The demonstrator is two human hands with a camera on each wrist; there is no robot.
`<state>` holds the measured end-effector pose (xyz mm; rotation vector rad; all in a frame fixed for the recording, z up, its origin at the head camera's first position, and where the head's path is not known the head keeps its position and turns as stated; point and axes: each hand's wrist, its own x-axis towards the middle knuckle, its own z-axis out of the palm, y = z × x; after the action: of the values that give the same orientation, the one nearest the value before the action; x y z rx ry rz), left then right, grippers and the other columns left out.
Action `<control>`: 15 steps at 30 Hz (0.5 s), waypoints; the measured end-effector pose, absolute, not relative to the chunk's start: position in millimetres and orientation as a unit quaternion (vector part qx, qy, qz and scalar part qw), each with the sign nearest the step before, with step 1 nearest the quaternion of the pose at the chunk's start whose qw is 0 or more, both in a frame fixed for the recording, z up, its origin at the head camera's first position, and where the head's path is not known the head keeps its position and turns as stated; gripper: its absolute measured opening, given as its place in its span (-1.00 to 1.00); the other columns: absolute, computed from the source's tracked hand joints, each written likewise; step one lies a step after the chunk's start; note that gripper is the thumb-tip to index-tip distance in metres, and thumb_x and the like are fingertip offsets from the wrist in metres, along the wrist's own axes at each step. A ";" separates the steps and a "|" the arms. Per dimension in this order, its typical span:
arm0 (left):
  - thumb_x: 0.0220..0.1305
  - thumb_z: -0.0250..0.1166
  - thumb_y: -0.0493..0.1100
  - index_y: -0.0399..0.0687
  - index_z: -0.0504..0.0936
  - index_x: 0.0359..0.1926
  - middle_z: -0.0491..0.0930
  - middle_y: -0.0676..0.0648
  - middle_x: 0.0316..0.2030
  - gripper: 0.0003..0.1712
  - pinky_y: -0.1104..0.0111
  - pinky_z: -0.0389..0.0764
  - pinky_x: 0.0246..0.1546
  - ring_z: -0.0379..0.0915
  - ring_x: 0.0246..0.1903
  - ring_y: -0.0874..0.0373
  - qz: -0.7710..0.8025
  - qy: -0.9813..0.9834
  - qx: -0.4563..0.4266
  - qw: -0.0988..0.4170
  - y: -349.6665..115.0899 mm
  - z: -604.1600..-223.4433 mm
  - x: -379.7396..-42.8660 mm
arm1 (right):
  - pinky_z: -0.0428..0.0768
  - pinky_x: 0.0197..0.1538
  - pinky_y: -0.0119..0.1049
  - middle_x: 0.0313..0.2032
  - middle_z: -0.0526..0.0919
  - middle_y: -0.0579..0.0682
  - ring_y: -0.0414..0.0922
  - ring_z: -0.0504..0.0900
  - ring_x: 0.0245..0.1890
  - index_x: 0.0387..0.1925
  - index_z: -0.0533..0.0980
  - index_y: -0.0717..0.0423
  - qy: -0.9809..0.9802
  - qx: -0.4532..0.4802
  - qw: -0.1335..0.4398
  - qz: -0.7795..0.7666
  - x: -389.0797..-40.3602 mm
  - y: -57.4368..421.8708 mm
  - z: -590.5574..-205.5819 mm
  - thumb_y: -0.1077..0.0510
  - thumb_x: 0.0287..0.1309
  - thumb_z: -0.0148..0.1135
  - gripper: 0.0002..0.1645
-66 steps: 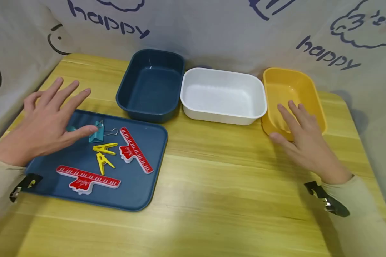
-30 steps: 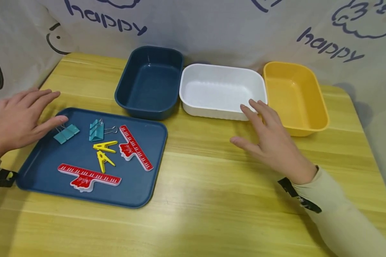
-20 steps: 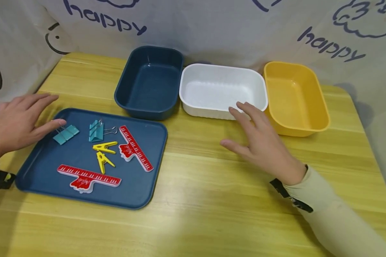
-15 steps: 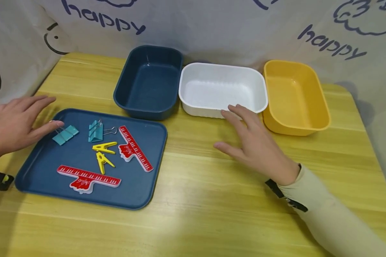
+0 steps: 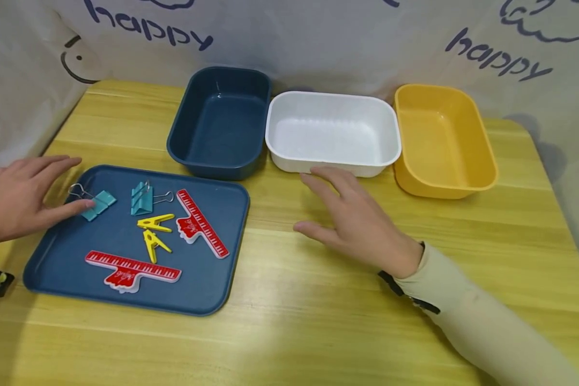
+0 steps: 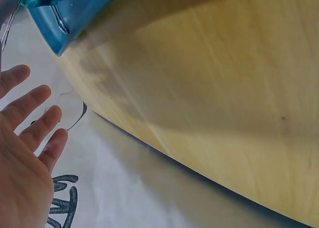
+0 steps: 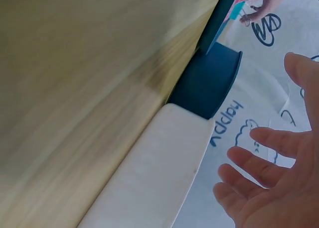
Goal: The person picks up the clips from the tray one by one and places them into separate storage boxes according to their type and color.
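My left hand hovers at the tray's left edge, fingers spread; its thumb overlaps a teal binder clip in the head view. A second teal binder clip lies to the right on the blue tray. Below it are two small yellow clothespin-like clips, an upper yellow clip and a lower yellow clip. One red clip with piano-key print slants at the tray's right; another red clip lies near the front. My right hand, holding nothing, is over the table before the white bin.
Along the back stand a dark blue bin, a white bin and a yellow bin, side by side. Cloth with drawn lettering hangs behind the wooden table.
My right hand has moved left from over the yellow bin to in front of the white one. The left hand drew back leftward, uncovering a teal clip, then shifted slightly toward me.
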<state>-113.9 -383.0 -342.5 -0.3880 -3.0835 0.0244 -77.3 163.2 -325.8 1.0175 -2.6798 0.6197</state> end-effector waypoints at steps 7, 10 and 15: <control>0.15 0.36 0.49 -0.31 0.28 0.46 0.30 -0.52 0.31 0.18 -0.45 0.25 0.27 0.16 0.26 -0.52 0.013 -0.992 -0.127 0.002 -384.8 -345.8 -111.7 | 0.52 0.39 -0.03 0.33 0.52 0.12 0.09 0.50 0.31 0.44 0.39 0.13 -0.912 0.353 0.070 0.198 -77.7 145.8 -328.0 -0.29 0.26 0.37 -0.10; 0.10 0.40 0.48 -0.31 0.28 0.45 0.31 -0.53 0.30 0.21 -0.46 0.26 0.28 0.16 0.24 -0.51 0.015 -0.992 -0.125 -0.002 -386.1 -346.7 -110.8 | 0.54 0.37 -0.05 0.29 0.56 0.11 0.08 0.53 0.27 0.41 0.43 0.15 -0.914 0.356 0.052 0.186 -78.6 139.3 -330.0 -0.31 0.27 0.35 -0.12; 0.05 0.42 0.49 -0.34 0.32 0.40 0.34 -0.54 0.26 0.22 -0.45 0.31 0.28 0.21 0.21 -0.50 0.022 -0.992 -0.123 -0.003 -386.5 -346.6 -109.9 | 0.55 0.38 -0.05 0.26 0.59 0.11 0.08 0.55 0.27 0.38 0.47 0.15 -0.920 0.352 0.013 0.171 -81.3 130.3 -332.6 -0.35 0.31 0.28 -0.14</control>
<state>-109.9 -386.5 -346.6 -0.3857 -3.1225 0.0690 -81.3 130.3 -332.6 1.0971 -2.8667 0.5323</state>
